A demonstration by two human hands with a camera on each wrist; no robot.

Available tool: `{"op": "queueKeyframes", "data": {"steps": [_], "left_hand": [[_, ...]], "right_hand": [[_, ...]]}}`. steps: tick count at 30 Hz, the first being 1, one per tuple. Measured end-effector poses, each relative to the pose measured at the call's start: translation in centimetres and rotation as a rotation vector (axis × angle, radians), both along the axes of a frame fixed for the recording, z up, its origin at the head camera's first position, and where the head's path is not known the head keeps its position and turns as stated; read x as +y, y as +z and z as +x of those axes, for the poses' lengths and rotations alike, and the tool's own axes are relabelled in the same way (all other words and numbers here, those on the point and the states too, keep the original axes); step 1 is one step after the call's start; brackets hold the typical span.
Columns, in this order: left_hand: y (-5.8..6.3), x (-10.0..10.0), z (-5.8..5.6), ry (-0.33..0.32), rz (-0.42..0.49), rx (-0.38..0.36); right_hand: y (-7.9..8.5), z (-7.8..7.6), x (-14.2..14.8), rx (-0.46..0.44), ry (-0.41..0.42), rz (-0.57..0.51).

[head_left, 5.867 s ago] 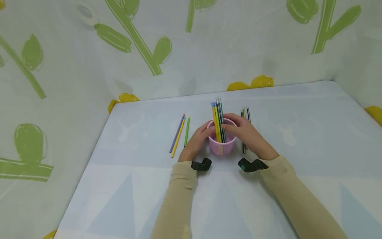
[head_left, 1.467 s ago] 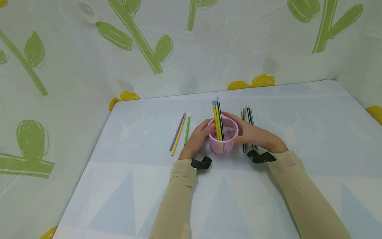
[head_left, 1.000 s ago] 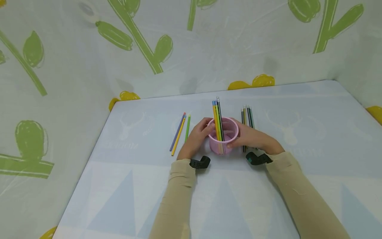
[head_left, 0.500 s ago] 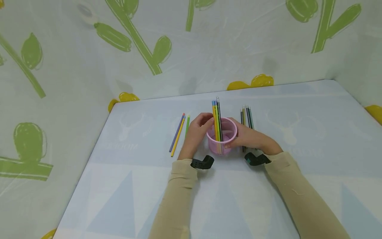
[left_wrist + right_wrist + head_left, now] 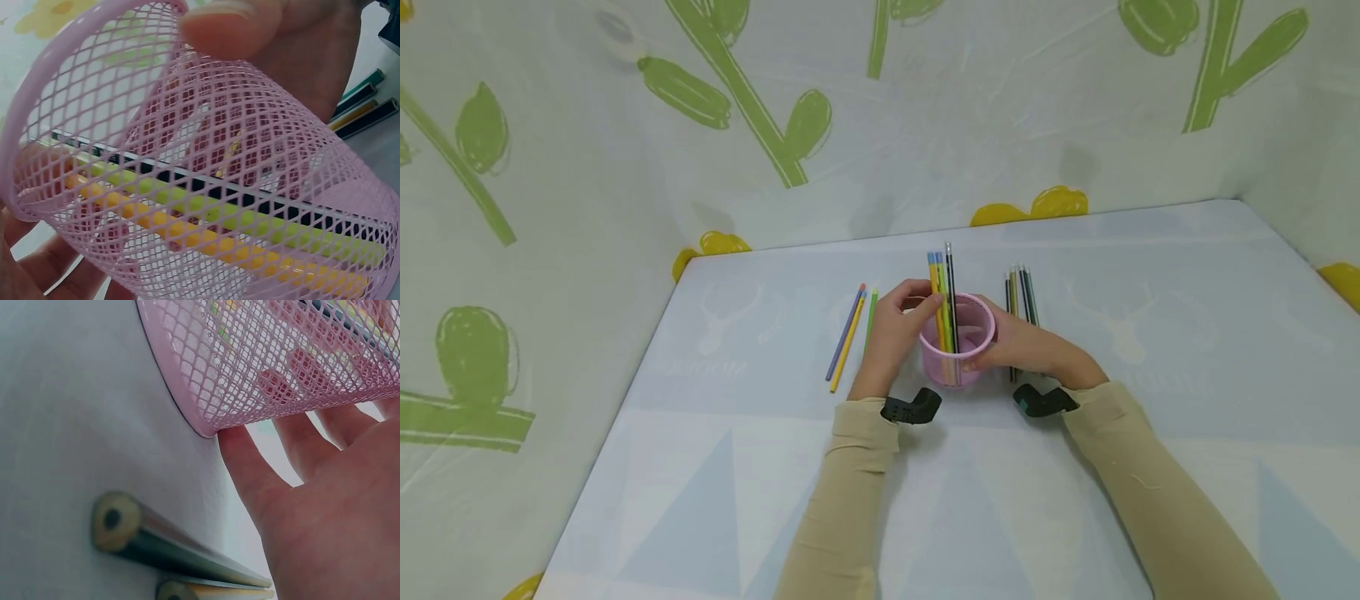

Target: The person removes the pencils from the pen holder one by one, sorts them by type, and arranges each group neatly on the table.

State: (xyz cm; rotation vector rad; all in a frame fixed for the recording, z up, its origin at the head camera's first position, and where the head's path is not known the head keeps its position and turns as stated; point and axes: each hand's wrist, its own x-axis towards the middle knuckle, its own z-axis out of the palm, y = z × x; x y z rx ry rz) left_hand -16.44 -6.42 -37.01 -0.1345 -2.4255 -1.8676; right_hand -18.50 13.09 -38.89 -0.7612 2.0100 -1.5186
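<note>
A pink mesh pencil cup [image 5: 957, 367] stands on the table, with a yellow pencil [image 5: 219, 247], a yellow-green pencil [image 5: 212, 209] and a black pencil [image 5: 951, 275] leaning in it. My left hand [image 5: 891, 333] is at the cup's left rim, thumb and finger pinching the yellow pencil; in the left wrist view its fingertip is partly hidden behind the mesh. My right hand [image 5: 1018, 340] grips the cup's right side, thumb in front and fingers behind. The right wrist view shows its palm and fingers curved along the mesh.
Left of the cup lie a purple pencil [image 5: 846, 333], another yellow pencil [image 5: 847, 343] and a green pencil [image 5: 871, 317]. Several dark and gold pencils [image 5: 1011, 292] lie side by side to its right, close to my right hand. Patterned cloth covers the table [image 5: 775, 467] and wall [image 5: 925, 150].
Dark pencils have left the cup for the right-hand row. My right hand moved from them to the cup's side. My left hand rose from the cup to the yellow pencil, which shifted slightly left.
</note>
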Motion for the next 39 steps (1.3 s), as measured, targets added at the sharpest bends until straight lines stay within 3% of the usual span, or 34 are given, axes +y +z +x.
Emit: {"op": "queueKeyframes", "data": {"steps": [5, 9, 15, 20, 27, 34, 39], "left_hand": [[0.3, -0.5, 0.1, 0.034, 0.012, 0.023], [0.6, -0.9, 0.1, 0.052, 0.046, 0.114], [1.4, -1.5, 0.2, 0.049, 0.178, 0.199], [3.2, -2.1, 1.1, 0.079, 0.313, 0.235], [4.8, -2.8, 1.8, 0.140, 0.437, 0.234], [4.8, -4.1, 1.7, 0.196, 0.531, 0.231], [4.7, -5.4, 1.7, 0.258, 0.508, 0.166]], "right_hand": [[0.0, 0.0, -0.1, 0.002, -0.010, 0.022], [0.0, 0.0, -0.2, -0.004, -0.015, 0.027], [0.3, 0.0, -0.2, -0.001, -0.009, 0.013], [0.3, 0.0, -0.3, 0.009, 0.009, -0.006], [0.6, 0.0, -0.4, 0.020, 0.025, -0.010], [2.7, 1.2, -0.7, -0.003, 0.018, 0.009], [3.0, 1.3, -0.7, 0.006, 0.031, 0.005]]}}
